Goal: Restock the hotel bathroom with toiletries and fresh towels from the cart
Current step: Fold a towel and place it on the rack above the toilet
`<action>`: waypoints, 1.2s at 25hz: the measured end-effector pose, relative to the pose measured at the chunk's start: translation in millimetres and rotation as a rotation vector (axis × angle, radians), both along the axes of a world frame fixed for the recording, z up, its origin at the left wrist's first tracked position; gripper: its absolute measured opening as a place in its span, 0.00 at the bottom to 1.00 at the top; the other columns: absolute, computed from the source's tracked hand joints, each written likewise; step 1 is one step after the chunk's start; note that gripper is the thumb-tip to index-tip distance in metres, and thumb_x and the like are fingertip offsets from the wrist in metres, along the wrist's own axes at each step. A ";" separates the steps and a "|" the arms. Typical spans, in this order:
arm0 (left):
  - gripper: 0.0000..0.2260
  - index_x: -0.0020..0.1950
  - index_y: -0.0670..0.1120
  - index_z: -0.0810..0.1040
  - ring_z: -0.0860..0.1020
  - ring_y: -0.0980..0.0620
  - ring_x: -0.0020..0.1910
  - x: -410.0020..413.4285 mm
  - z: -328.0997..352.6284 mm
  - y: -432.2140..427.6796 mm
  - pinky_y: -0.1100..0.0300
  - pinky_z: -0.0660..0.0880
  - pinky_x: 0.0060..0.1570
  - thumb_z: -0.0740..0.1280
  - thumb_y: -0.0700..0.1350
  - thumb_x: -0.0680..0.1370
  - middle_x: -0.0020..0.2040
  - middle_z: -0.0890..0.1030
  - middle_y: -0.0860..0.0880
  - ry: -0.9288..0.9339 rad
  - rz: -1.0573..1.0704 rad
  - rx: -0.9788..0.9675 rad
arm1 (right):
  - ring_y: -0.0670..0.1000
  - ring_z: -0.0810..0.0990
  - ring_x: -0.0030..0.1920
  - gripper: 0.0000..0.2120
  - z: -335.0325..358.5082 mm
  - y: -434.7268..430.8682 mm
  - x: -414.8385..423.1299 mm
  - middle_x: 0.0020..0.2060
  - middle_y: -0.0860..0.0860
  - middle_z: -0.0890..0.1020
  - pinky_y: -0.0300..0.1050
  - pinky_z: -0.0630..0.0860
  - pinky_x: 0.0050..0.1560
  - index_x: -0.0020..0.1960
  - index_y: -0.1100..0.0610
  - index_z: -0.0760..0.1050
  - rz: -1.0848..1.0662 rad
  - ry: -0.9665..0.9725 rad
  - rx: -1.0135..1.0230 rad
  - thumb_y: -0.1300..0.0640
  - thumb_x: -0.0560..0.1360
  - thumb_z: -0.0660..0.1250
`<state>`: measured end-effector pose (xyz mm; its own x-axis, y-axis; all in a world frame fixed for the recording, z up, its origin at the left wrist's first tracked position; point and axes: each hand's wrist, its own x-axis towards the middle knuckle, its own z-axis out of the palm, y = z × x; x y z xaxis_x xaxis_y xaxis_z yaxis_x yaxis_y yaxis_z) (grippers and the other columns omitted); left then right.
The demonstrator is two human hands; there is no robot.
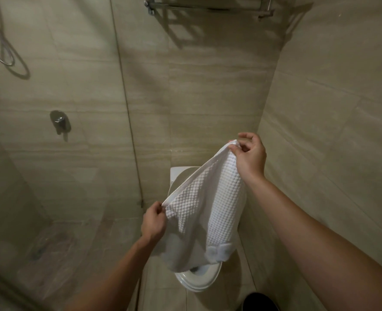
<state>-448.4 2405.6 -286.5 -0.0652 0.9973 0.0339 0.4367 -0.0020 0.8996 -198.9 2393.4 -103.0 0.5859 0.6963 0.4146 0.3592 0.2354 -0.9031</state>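
Fingers [234, 149] of both hands pinch the white towel's [208, 205] corners.

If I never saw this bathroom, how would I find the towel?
Look at the white toilet by the back wall. Held up over it, the left hand and the right hand pinch the top corners of the towel. It is the only white thing with a bumpy waffle pattern; the toilet is smooth.
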 end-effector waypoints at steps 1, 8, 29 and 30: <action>0.10 0.35 0.44 0.67 0.69 0.46 0.36 -1.5 7.3 3.7 0.52 0.67 0.37 0.60 0.39 0.77 0.32 0.72 0.50 0.028 0.018 -0.003 | 0.39 0.80 0.40 0.12 -2.7 0.2 2.1 0.42 0.40 0.85 0.27 0.72 0.42 0.54 0.57 0.78 -0.006 0.022 -0.015 0.65 0.72 0.75; 0.08 0.44 0.43 0.77 0.78 0.38 0.50 -11.4 33.3 28.0 0.50 0.74 0.49 0.60 0.42 0.80 0.47 0.82 0.40 0.124 0.104 -0.052 | 0.41 0.80 0.48 0.09 -22.5 3.3 11.1 0.46 0.43 0.82 0.33 0.77 0.47 0.53 0.52 0.79 -0.019 0.059 -0.086 0.64 0.77 0.70; 0.15 0.45 0.46 0.84 0.78 0.48 0.46 43.0 94.2 43.1 0.59 0.73 0.46 0.59 0.33 0.76 0.43 0.81 0.45 0.021 -0.015 -0.071 | 0.42 0.74 0.52 0.23 -71.9 -4.7 -20.2 0.52 0.47 0.72 0.36 0.73 0.55 0.39 0.47 0.81 0.263 -0.232 -0.261 0.70 0.81 0.58; 0.16 0.55 0.46 0.84 0.80 0.46 0.52 37.6 93.6 44.9 0.58 0.74 0.53 0.58 0.36 0.79 0.52 0.83 0.45 0.051 -0.009 -0.065 | 0.44 0.74 0.52 0.25 -70.8 -4.9 -13.2 0.51 0.48 0.72 0.38 0.72 0.58 0.38 0.48 0.81 0.212 -0.235 -0.252 0.72 0.79 0.57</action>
<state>-410.8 2450.4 -192.9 -0.0565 0.9980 -0.0276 0.4824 0.0514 0.8745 -212.1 2388.5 -173.8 0.3282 0.8884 0.3209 0.5300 0.1080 -0.8411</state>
